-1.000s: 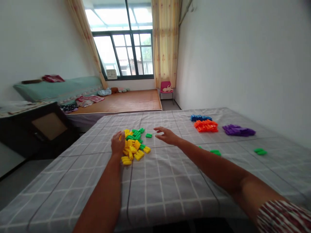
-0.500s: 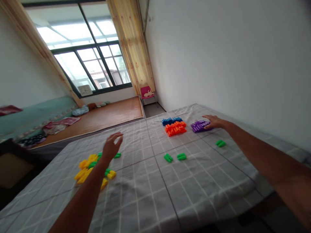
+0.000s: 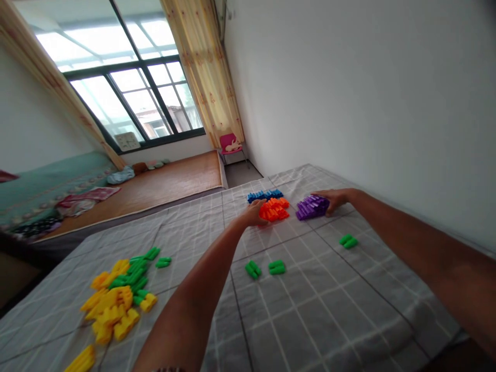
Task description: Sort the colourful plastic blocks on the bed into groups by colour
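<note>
My right hand [image 3: 334, 200] lies against the right side of a pile of purple plastic toy pieces [image 3: 312, 207], its fingers stretched along the far side. My left hand [image 3: 256, 213] reaches to the left side of a pile of orange plastic pieces [image 3: 275, 209], fingers spread and partly hidden behind it. Just beyond is a row of blue pieces [image 3: 265, 196]. Nearer to me lie small green pairs of pieces [image 3: 253, 269], with another green pair [image 3: 349, 241] below my right hand.
A heap of yellow pieces [image 3: 112, 310] and green pieces [image 3: 135, 271] spreads over the left of the grey checked cloth [image 3: 302, 320]. A white wall [image 3: 368, 103] runs along the right. Farther off stand a low bed platform [image 3: 186, 175] and a pink chair [image 3: 228, 140].
My left hand has moved right, from above the yellow and green heap to the orange pile. My right hand has come down around the purple pile's right side. The view has shifted slightly.
</note>
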{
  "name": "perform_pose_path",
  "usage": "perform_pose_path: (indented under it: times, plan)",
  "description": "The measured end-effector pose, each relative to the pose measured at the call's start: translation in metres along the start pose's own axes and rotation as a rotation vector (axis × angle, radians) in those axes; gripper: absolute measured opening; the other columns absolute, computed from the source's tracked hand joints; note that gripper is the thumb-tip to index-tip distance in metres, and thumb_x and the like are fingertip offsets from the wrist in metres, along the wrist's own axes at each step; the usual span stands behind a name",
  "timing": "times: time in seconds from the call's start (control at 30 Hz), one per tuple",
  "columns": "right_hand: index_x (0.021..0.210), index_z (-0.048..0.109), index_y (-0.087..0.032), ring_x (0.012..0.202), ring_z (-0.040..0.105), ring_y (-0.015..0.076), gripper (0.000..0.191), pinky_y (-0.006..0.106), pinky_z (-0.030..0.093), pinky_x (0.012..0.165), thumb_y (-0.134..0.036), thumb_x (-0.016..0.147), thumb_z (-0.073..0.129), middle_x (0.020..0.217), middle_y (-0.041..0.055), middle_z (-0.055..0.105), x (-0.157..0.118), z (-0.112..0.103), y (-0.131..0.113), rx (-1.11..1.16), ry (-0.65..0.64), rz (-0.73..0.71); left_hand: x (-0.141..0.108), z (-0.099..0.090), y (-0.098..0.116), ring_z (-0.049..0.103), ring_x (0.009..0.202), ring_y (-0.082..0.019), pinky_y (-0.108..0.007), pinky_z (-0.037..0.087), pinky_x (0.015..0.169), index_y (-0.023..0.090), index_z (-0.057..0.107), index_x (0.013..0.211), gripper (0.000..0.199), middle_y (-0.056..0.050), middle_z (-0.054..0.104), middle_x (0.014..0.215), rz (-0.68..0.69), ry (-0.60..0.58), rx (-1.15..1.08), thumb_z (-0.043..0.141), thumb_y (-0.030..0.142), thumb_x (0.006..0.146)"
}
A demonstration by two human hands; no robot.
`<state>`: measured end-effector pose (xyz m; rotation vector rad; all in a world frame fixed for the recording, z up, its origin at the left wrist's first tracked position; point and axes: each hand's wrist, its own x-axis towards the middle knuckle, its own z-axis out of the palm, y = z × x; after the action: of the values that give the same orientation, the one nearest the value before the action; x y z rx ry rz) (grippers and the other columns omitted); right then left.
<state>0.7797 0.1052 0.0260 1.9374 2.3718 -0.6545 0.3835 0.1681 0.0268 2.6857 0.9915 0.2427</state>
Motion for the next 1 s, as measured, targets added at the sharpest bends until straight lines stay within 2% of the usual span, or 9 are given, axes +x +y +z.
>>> perform_pose_path:
  times: [0.17,0.23,0.33,0.5,0.6,0.73,0.87,1.0]
  plan:
    - [0.15,0.03,-0.017,0.135,0.036,0.0359,0.119,0.044,0.029,0.11,-0.035,0.044,0.081,0.15,0.0144,0.036,0.032,0.003,-0.053,0.038,-0.026,-0.174,0.005,0.008,-0.009,0.04,0.13,-0.032,-0.042,0.035,0.11,0.02,0.038,0.143,0.103,-0.013,0.043,0.14,0.108,0.013,-0.054,0.081,0.045,0.053]
    - [0.149,0.032,-0.018,0.132,0.039,0.0347,0.116,0.043,0.032,0.109,-0.03,0.044,0.08,0.148,0.013,0.039,0.044,0.007,-0.078,0.065,-0.032,-0.26,-0.005,0.006,-0.012,0.042,0.128,-0.031,-0.042,0.035,0.11,0.02,0.04,0.141,0.101,-0.012,0.048,0.136,0.137,0.023,-0.046,0.082,0.043,0.052]
    - [0.15,0.029,-0.021,0.129,0.043,0.0321,0.113,0.041,0.035,0.107,-0.026,0.047,0.078,0.146,0.0103,0.042,0.058,0.016,-0.116,0.13,-0.034,-0.37,-0.033,-0.001,-0.02,0.042,0.128,-0.032,-0.043,0.033,0.11,0.019,0.039,0.141,0.1,-0.012,0.051,0.135,0.141,0.015,-0.02,0.082,0.039,0.053]
    - [0.151,0.026,-0.024,0.126,0.046,0.0314,0.115,0.039,0.039,0.105,-0.028,0.05,0.08,0.145,0.0091,0.043,0.077,0.035,-0.2,0.176,-0.009,-0.444,-0.109,-0.02,-0.041,0.042,0.13,-0.029,-0.041,0.033,0.11,0.024,0.039,0.141,0.091,-0.009,0.049,0.137,0.048,0.015,0.03,0.077,0.04,0.061]
    - [0.149,0.029,-0.027,0.12,0.051,0.0318,0.113,0.04,0.042,0.102,-0.032,0.051,0.083,0.141,0.0082,0.049,0.09,0.049,-0.263,0.205,-0.018,-0.462,-0.163,-0.034,-0.056,0.045,0.127,-0.028,-0.04,0.036,0.107,0.024,0.039,0.14,0.085,-0.009,0.05,0.136,-0.047,0.036,0.063,0.075,0.039,0.065]
    - [0.146,0.035,-0.03,0.122,0.048,0.0314,0.105,0.044,0.041,0.104,-0.036,0.053,0.084,0.141,0.0079,0.047,0.111,0.072,-0.351,0.299,-0.019,-0.548,-0.236,-0.052,-0.078,0.049,0.122,-0.027,-0.037,0.039,0.105,0.023,0.043,0.137,0.076,-0.009,0.054,0.131,-0.183,0.081,0.098,0.072,0.036,0.067]
    - [0.145,0.035,-0.033,0.112,0.054,0.0289,0.101,0.044,0.052,0.089,-0.041,0.057,0.084,0.14,0.0102,0.043,0.126,0.094,-0.434,0.508,-0.136,-0.51,-0.305,-0.066,-0.102,0.051,0.119,-0.028,-0.038,0.041,0.102,0.023,0.041,0.139,0.082,-0.01,0.054,0.129,-0.366,0.162,0.167,0.074,0.037,0.065]
    - [0.143,0.035,-0.035,0.101,0.058,0.0269,0.103,0.047,0.058,0.077,-0.043,0.054,0.086,0.136,0.0103,0.044,0.128,0.109,-0.501,0.683,-0.287,-0.464,-0.36,-0.082,-0.118,0.051,0.119,-0.029,-0.039,0.04,0.103,0.024,0.049,0.135,0.073,-0.009,0.054,0.13,-0.484,0.252,0.226,0.072,0.035,0.066]
